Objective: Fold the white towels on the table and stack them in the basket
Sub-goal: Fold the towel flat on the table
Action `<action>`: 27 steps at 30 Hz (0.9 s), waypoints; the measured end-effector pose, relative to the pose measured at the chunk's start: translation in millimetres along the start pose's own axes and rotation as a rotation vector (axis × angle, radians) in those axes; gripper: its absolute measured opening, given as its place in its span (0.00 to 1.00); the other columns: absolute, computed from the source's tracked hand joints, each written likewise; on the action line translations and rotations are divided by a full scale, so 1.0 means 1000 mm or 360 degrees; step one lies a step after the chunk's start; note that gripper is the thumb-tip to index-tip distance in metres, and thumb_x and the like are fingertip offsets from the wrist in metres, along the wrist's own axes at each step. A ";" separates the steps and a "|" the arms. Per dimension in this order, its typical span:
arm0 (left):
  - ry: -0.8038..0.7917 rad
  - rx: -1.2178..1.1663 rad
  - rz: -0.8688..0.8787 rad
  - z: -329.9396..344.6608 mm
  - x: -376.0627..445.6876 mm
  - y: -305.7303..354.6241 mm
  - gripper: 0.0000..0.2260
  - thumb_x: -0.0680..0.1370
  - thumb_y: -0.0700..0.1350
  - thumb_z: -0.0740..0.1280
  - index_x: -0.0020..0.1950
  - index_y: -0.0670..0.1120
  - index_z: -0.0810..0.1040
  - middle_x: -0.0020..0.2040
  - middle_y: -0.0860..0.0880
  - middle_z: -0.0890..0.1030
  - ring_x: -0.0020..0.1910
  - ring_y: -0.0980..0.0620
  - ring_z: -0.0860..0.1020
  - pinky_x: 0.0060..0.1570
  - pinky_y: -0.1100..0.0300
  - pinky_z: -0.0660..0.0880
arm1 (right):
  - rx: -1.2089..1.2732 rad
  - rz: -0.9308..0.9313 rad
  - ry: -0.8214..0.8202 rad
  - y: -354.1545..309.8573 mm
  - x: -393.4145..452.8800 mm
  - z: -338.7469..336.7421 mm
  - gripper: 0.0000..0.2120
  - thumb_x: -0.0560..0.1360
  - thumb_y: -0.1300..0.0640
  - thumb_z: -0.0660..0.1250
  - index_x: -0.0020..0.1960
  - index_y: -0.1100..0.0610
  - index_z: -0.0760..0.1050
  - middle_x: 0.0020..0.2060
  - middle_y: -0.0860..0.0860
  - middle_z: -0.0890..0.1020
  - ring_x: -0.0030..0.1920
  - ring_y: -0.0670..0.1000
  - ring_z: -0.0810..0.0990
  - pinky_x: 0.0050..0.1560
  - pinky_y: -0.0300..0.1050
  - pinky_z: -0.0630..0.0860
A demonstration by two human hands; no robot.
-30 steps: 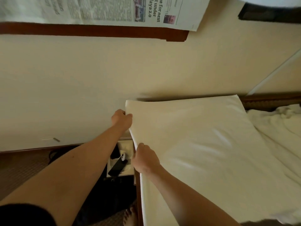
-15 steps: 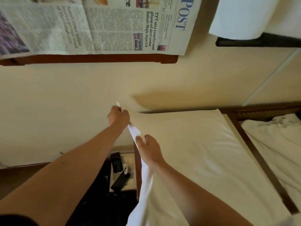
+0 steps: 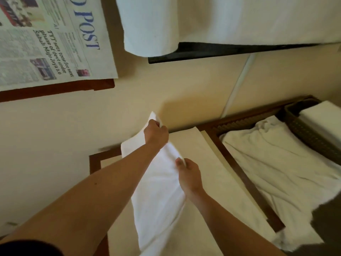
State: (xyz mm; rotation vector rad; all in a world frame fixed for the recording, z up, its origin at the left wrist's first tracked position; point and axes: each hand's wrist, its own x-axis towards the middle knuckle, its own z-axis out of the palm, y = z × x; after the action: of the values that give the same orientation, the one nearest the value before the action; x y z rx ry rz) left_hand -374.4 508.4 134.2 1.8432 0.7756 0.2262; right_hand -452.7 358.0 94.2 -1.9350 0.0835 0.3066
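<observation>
A white towel (image 3: 158,191) hangs lifted above the table (image 3: 217,182), bunched lengthwise. My left hand (image 3: 156,134) grips its far corner, raised near the wall. My right hand (image 3: 189,174) pinches the towel's edge closer to me. The towel's lower part drapes down onto the table's pale top. More white towels (image 3: 276,163) lie crumpled to the right of the table. A dark woven basket (image 3: 310,133) stands at the far right with a folded white towel (image 3: 324,115) inside it.
A newspaper (image 3: 46,43) hangs on the wall at upper left over a dark wooden rail. White cloth (image 3: 203,21) hangs from a black shelf (image 3: 221,52) at the top. The table's dark wooden frame (image 3: 249,182) borders its right side.
Both hands have lifted the towel's left edge off the table and drawn it rightward, bunching the flat towel. The view has tilted up and right, bringing the basket into sight.
</observation>
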 end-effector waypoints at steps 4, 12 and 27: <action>-0.0087 0.0114 0.0034 0.085 0.009 0.019 0.02 0.79 0.41 0.61 0.50 0.43 0.69 0.47 0.47 0.75 0.39 0.50 0.75 0.34 0.58 0.71 | 0.0066 0.0078 0.0086 0.029 0.038 -0.051 0.18 0.84 0.47 0.61 0.38 0.53 0.74 0.31 0.48 0.76 0.33 0.45 0.76 0.37 0.39 0.73; -0.0339 0.0321 -0.0170 0.226 0.049 0.001 0.16 0.83 0.54 0.64 0.63 0.44 0.72 0.59 0.45 0.78 0.57 0.43 0.78 0.51 0.53 0.76 | -0.0953 0.0345 -0.0192 0.083 0.161 -0.133 0.14 0.82 0.51 0.60 0.56 0.58 0.79 0.49 0.52 0.82 0.50 0.55 0.82 0.50 0.48 0.78; -0.0071 0.1626 0.0005 0.049 0.091 -0.097 0.22 0.83 0.61 0.59 0.76 0.58 0.68 0.75 0.51 0.70 0.76 0.43 0.61 0.71 0.40 0.59 | -0.0887 -0.0088 -0.0174 0.048 0.281 -0.088 0.16 0.83 0.46 0.58 0.50 0.58 0.76 0.51 0.58 0.81 0.56 0.63 0.79 0.48 0.51 0.70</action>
State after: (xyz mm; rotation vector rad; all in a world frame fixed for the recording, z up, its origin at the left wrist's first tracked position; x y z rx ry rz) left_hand -319.2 547.1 9.2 2.7828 0.9419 -0.2732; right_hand -176.3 282.9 10.6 -2.4610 -0.1427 0.4311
